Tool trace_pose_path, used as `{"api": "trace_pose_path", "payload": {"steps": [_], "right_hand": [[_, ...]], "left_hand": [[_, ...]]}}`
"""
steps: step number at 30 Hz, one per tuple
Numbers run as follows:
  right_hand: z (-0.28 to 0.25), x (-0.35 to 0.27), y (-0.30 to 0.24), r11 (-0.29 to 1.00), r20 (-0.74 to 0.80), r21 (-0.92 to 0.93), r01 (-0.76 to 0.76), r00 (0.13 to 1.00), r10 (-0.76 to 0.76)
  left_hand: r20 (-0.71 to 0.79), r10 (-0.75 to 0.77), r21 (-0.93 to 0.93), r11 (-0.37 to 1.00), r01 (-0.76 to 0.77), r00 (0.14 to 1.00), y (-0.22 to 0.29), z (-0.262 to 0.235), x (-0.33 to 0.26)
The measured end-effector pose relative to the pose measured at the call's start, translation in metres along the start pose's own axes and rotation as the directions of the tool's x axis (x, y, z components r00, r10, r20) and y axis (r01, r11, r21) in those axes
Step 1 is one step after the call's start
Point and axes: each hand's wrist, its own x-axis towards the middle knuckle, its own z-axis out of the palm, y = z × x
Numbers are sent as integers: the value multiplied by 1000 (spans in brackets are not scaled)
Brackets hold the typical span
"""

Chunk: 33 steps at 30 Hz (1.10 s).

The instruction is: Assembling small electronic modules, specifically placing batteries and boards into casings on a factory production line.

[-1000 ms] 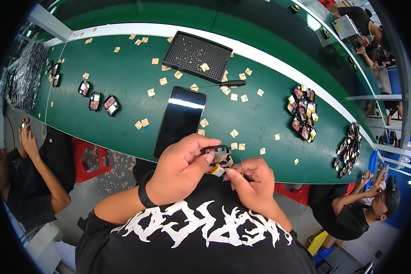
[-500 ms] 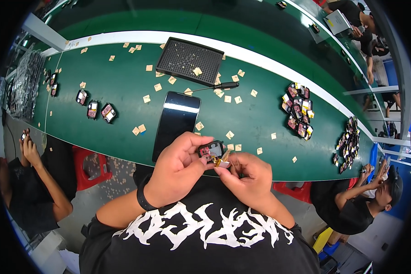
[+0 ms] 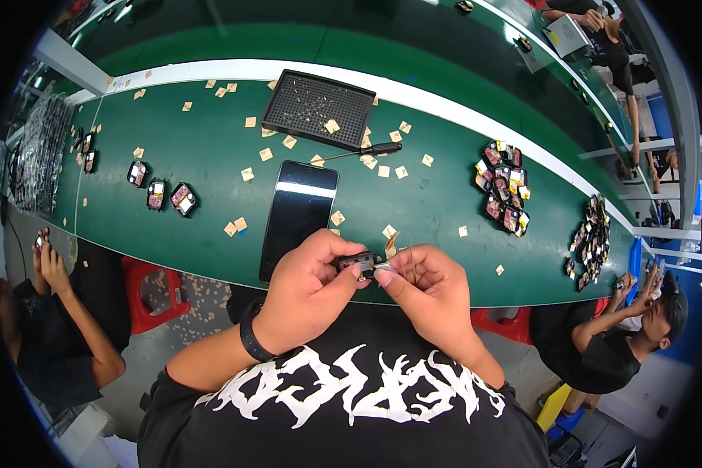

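My left hand (image 3: 308, 273) is closed around a small black device housing (image 3: 349, 264) with a red circuit board inside, tilted so that its interior is mostly hidden. My right hand (image 3: 429, 292) pinches a small silvery flat part (image 3: 383, 267) between thumb and forefinger, right against the housing's right side. A tan paper-like strip (image 3: 391, 244) stands up by these fingertips. Thin metal prongs (image 3: 411, 253) stick up out of my right hand; what tool they belong to is hard to make out. Beyond my left hand lies a dark-screened phone or tablet (image 3: 298, 214).
On the green table (image 3: 413, 214) stand a black perforated tray (image 3: 320, 109), a screwdriver (image 3: 382, 148) and scattered tan paper squares (image 3: 246, 174). Similar open housings lie at left (image 3: 183, 199), in a pile at right (image 3: 505, 187) and farther right (image 3: 589, 242). People sit on both sides.
The housing has turned from facing up to a steeper tilt. My right fingers have shifted slightly up against its side, and the tan strip and metal prongs now show more clearly.
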Motion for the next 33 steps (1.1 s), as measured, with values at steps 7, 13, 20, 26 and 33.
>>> {"api": "trace_pose_path", "payload": {"steps": [7,13,20,26,33], "right_hand": [[4,-5,5,924,-21,-344,169,982,-188],[5,0,10,930,-61,-294,223,966,-250],[6,3,26,992,-74,-38,122,989,-125],[9,5,13,967,-137,238,93,989,-61],[3,6,10,991,-27,136,-18,999,22]], "left_hand": [[-1,-3,-23,1000,3,1000,-11,-2,5],[60,-21,-72,997,25,998,-10,2,5],[101,71,-40,997,-67,992,-17,1,3],[162,115,-117,988,-96,980,-18,-1,1],[148,125,-80,990,-114,981,-17,1,4]]}}
